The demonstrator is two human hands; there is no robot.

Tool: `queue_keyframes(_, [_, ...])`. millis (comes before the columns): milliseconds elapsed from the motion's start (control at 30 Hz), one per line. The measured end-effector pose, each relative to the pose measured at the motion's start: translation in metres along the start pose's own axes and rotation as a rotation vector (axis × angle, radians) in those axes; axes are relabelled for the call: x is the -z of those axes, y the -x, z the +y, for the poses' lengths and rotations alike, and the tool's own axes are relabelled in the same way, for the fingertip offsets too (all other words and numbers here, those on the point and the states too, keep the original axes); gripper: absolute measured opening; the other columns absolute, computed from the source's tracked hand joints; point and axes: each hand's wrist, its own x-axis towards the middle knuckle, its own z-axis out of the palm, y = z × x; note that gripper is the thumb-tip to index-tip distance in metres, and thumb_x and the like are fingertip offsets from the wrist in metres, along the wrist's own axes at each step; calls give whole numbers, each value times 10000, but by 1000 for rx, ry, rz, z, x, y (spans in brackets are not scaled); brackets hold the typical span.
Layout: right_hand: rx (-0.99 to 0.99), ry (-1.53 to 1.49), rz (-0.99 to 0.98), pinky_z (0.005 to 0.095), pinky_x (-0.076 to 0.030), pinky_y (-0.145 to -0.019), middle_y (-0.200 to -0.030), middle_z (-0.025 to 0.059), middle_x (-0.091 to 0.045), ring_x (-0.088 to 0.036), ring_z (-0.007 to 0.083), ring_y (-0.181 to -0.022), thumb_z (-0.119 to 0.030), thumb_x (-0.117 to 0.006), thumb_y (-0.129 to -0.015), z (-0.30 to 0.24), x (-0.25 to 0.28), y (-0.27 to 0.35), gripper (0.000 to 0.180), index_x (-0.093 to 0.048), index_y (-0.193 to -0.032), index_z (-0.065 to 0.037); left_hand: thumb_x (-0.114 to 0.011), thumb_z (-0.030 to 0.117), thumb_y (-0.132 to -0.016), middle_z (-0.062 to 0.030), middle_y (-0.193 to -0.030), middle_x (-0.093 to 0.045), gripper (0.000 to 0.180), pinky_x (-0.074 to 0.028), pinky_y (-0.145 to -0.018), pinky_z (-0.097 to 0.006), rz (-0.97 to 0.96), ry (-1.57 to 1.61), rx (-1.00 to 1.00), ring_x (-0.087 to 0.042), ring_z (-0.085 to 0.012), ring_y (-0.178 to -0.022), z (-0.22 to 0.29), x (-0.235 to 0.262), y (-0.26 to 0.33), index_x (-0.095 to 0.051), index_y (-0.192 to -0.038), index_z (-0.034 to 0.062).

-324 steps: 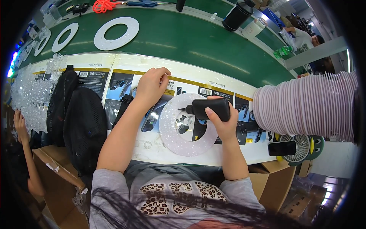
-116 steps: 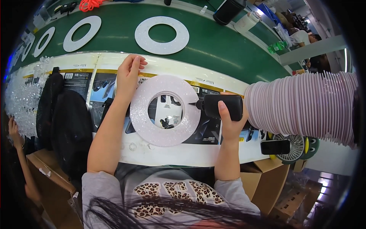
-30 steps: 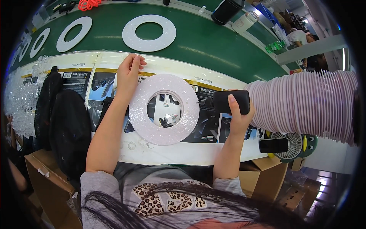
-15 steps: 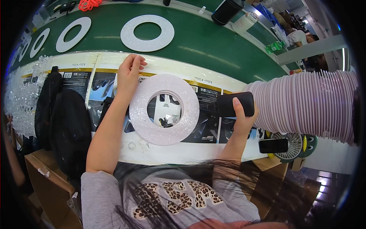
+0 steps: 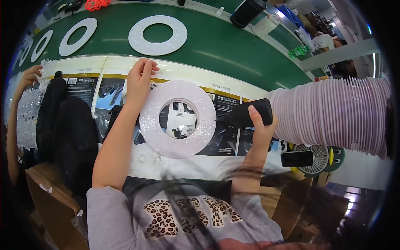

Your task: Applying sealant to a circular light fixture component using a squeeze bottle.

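Observation:
A glittery white ring (image 5: 207, 121), seemingly more than one layer at its inner edge, lies on the printed sheet in front of me. My right hand (image 5: 263, 127) grips a black bottle (image 5: 246, 114), held on its side with the thumb on top. The bottle's narrow end points left at the ring's right edge; whether it touches cannot be told. My left hand (image 5: 141, 77) is beyond the ring's upper left, its fingers curled together. Anything in those fingers is hidden. My left forearm passes beside the ring's left edge.
More white rings (image 5: 178, 39) lie along the green table (image 5: 216, 62). At right is a long row of stacked rings (image 5: 325, 114), with a phone (image 5: 296, 158) and fan (image 5: 313, 166) below. Black bags (image 5: 77, 141) and clear plastic pieces (image 5: 28, 118) are left, where another person's hand (image 5: 31, 77) reaches in.
Another person's arm has come into view at the far left, its hand on the clear plastic pieces. My right hand and the black bottle have shifted slightly left. My left hand stays about the same.

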Motion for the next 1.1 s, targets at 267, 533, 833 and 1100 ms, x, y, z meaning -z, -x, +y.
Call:
queue_keyframes(267, [-21,25,-13,220,-440,-710,-815,28,-635,-575,95,-767,-92,-644,-832,-7,-1,-1,129,-652,-908,12,-466,228,-989,-36,-852,-659,256,-434,-666,-211,-5,-22,-2,-563,-76,-756,-2,-1,0,-621,-935,31])
queue_keyframes(533, [-12,13,-17,225,-444,-709,-822,38,-641,-579,99,-767,-107,-656,-826,-5,-2,-1,149,-652,-905,18,-486,207,-965,-63,-819,-658,247,-461,-698,-242,9,-11,5,-566,-111,-735,1,-1,-1,-611,-908,1])
queue_keyframes(833, [-5,-112,-65,252,-474,-732,-875,101,-659,-611,145,-776,-131,-643,-789,-12,3,3,229,-632,-934,45,-476,214,-979,-47,-836,-658,247,-451,-693,-228,-4,-24,7,-566,-95,-749,3,-2,1,-616,-924,18])
queue_keyframes(1100, [-80,-159,-231,242,-497,-688,-816,68,-672,-621,115,-732,-146,-710,-757,-25,-19,13,252,-660,-938,23,-495,197,-968,-60,-831,-662,235,-469,-716,-242,12,9,26,-573,-109,-746,5,-1,1,-610,-919,-2])
